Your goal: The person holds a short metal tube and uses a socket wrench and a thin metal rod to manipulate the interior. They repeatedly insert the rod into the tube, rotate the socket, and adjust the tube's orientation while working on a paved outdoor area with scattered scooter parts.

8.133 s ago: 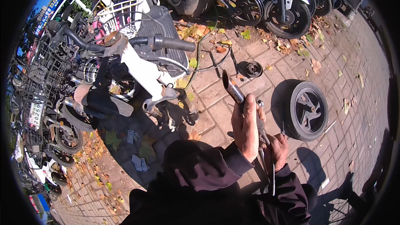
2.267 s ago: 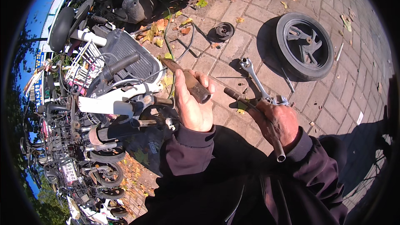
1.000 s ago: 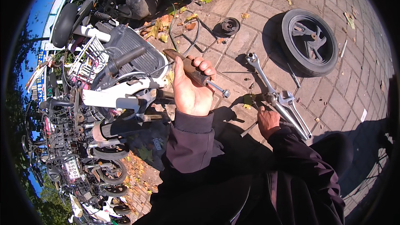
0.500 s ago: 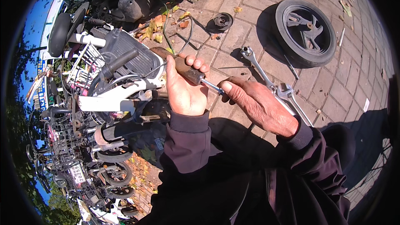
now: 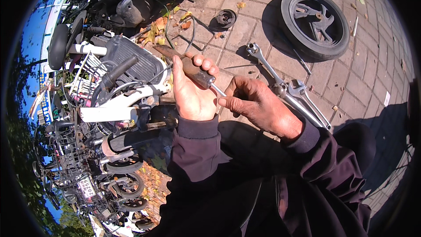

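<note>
Brown, worn metal forms the tube (image 5: 196,73) clasped in the left hand (image 5: 195,100) above the paving (image 5: 359,87), a bright rod (image 5: 218,89) apparently part-way into its end, the rest left exposed and pinched by the right hand (image 5: 265,109), the wheel (image 5: 319,17) already loose beyond.

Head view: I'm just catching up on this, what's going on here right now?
The person's left hand holds a dark, worn metal tube, palm turned up. A thin silver rod sticks out of the tube's near end, and the right hand grips the rod's outer part. Beside the right hand, an adjustable wrench and a long silver tool lie on the brick paving. A black wheel is farther out, and a white frame is to the left.
</note>
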`<state>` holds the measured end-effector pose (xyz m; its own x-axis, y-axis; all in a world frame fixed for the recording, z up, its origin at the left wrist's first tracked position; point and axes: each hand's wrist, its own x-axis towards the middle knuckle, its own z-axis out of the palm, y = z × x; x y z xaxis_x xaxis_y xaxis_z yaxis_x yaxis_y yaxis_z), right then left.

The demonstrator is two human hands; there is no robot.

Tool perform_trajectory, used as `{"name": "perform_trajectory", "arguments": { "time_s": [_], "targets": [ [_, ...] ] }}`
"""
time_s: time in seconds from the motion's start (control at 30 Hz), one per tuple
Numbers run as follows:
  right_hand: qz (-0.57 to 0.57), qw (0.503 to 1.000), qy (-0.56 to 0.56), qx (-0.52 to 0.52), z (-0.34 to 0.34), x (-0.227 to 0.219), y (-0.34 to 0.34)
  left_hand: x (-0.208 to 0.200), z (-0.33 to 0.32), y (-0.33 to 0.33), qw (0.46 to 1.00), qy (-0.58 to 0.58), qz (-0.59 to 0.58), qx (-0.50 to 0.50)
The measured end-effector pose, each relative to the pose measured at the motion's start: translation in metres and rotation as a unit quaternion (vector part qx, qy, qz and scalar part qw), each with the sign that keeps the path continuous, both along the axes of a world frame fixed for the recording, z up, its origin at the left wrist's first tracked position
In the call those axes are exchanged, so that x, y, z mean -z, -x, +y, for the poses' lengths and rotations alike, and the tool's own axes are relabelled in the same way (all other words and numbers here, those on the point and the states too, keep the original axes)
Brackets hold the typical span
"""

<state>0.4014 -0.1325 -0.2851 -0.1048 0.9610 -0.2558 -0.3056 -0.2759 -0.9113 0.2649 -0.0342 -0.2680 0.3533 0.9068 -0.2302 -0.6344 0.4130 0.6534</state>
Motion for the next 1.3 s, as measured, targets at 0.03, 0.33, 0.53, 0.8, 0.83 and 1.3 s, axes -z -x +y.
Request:
{"name": "perform_trajectory", "arguments": {
  "time_s": [0.03, 0.33, 0.53, 0.8, 0.83, 1.3],
  "targets": [
    [-0.009, 1.0, 0.006, -0.002, 0.0, -0.001, -0.001, 0.0, 0.001, 0.001, 1.0, 0.019, 0.002, -0.008],
    [-0.098, 0.995, -0.013, 0.013, -0.004, -0.008, 0.003, 0.003, 0.002, 0.002, 0.999, 0.022, 0.029, -0.016],
    [-0.008, 1.0, 0.022, 0.0, -0.001, -0.009, 0.0, 0.007, -0.002, -0.005, 0.998, 0.007, 0.058, -0.026],
    [-0.177, 0.984, -0.01, -0.033, -0.001, -0.023, -0.004, 0.015, 0.005, 0.0, 0.994, 0.107, 0.022, 0.013],
    [-0.166, 0.986, -0.003, -0.003, -0.001, -0.023, -0.005, 0.015, 0.006, 0.0, 0.994, 0.106, 0.028, 0.007],
    [-0.125, 0.991, 0.038, -0.033, -0.008, -0.017, -0.004, 0.022, 0.013, -0.003, 0.979, 0.147, 0.144, 0.009]
  ]
}}
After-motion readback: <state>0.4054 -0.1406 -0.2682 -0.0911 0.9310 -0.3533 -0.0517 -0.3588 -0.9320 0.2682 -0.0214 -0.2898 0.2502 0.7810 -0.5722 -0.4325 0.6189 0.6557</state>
